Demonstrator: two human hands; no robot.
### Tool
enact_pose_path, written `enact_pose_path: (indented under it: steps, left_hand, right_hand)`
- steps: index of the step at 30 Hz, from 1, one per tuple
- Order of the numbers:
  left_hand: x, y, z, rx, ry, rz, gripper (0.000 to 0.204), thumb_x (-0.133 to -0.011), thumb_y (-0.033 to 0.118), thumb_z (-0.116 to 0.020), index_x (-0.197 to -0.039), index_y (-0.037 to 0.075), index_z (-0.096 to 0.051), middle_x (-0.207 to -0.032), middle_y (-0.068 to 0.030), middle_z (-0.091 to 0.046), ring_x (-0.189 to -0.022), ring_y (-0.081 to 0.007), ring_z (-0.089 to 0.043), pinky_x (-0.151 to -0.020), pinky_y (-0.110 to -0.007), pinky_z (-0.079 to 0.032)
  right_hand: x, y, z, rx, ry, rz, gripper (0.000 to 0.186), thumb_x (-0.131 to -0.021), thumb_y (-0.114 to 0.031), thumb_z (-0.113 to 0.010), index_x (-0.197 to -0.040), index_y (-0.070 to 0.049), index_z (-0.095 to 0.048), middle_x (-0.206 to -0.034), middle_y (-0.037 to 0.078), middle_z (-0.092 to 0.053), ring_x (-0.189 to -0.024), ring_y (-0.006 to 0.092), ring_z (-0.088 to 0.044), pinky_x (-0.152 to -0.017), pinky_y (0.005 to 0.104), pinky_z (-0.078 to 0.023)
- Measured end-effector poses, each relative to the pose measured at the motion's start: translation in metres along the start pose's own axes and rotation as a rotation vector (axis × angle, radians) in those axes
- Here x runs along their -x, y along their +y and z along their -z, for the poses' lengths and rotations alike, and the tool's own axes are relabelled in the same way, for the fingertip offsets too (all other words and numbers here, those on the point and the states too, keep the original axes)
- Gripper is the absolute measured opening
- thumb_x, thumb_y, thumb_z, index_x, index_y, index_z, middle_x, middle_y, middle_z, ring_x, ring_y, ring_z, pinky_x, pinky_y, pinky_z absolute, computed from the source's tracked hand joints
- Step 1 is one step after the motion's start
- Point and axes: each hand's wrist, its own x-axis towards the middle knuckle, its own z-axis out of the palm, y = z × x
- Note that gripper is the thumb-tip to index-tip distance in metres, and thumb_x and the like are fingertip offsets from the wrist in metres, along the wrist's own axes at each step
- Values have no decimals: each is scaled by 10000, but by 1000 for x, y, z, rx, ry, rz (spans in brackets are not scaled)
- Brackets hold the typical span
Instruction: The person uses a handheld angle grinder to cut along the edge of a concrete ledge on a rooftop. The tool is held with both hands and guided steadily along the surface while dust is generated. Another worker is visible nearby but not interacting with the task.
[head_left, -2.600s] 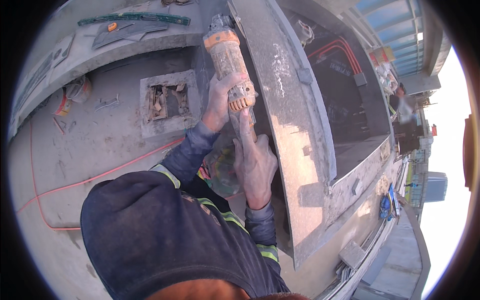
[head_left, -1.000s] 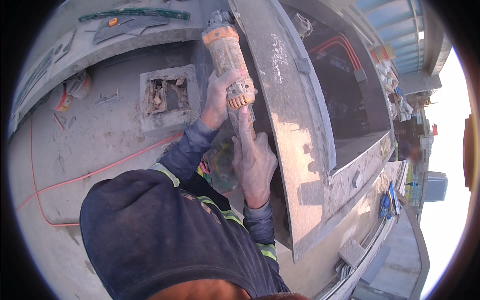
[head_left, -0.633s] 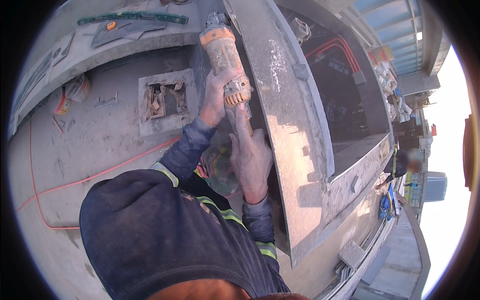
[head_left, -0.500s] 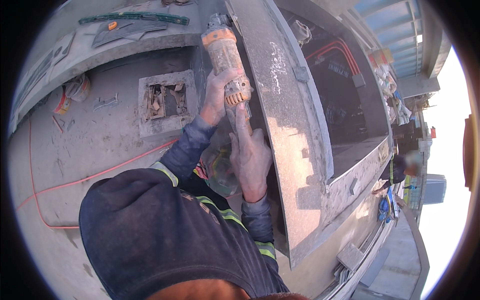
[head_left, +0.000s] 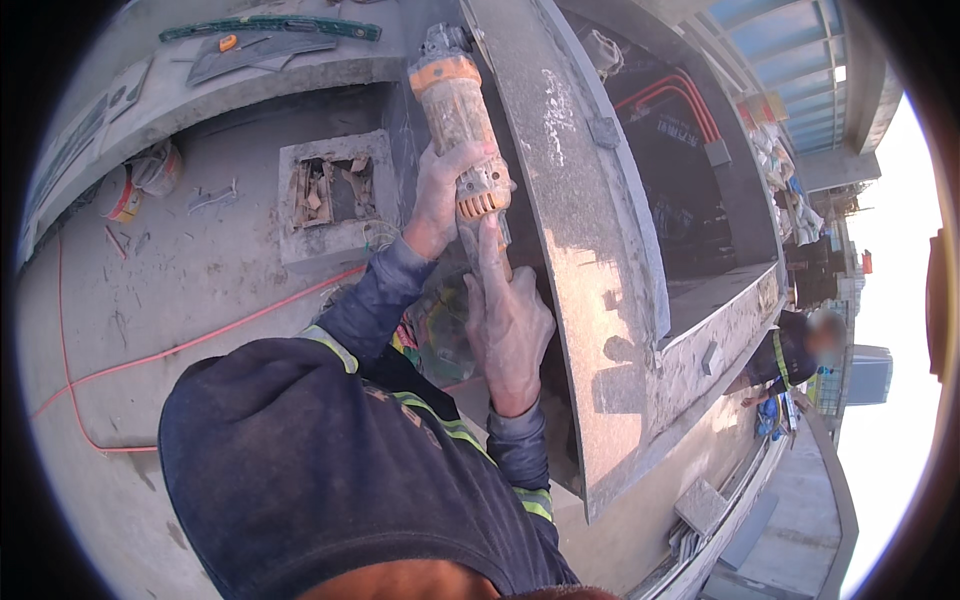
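A dusty orange-and-grey angle grinder (head_left: 450, 105) points away from me, its head against or very close to the near edge of a long stone slab (head_left: 590, 290). My left hand (head_left: 440, 195) is wrapped round the grinder's body from the left side. Lower down, my right hand (head_left: 510, 335) grips the rear handle, its index finger stretched along it up to the vented end. The slab has white scuffs on top and a sunlit patch along its lower part. The cutting disc is mostly hidden.
A square concrete opening with rubble (head_left: 297, 245), buckets (head_left: 125, 205) and a red hose (head_left: 180, 357) lie at left. A green level (head_left: 270, 27) rests on the upper-left ledge. A co-worker (head_left: 790, 350) bends low at right, near blue items (head_left: 770, 415). Red pipes (head_left: 690, 95) run beyond the slab.
The co-worker at right has come forward and leaned further into view, toward the blue items. My hands and the grinder hold almost the same place, shifting only slightly.
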Motion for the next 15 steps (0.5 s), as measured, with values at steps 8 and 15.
enact_pose_path:
  steps: [8,15]
  left_hand:
    - [-21,1,4,-22,30,-28,406,-959,269,-725,-1215,-28,-620,-982,-138,-715,-791,-229,-757,-683,-353,-649]
    - [-30,2,7,-36,25,-14,406,-958,276,-716,-1215,-23,-619,-975,-129,-709,-772,-205,-738,-667,-338,-634]
  right_hand:
    - [-21,6,-11,-38,23,34,893,-947,-164,-798,-1724,-285,-375,-835,155,-527,-659,340,-624,-597,465,-502]
    - [-31,5,-16,-23,-5,16,875,-950,-171,-794,-1718,-278,-389,-836,155,-527,-659,335,-613,-602,462,-494]
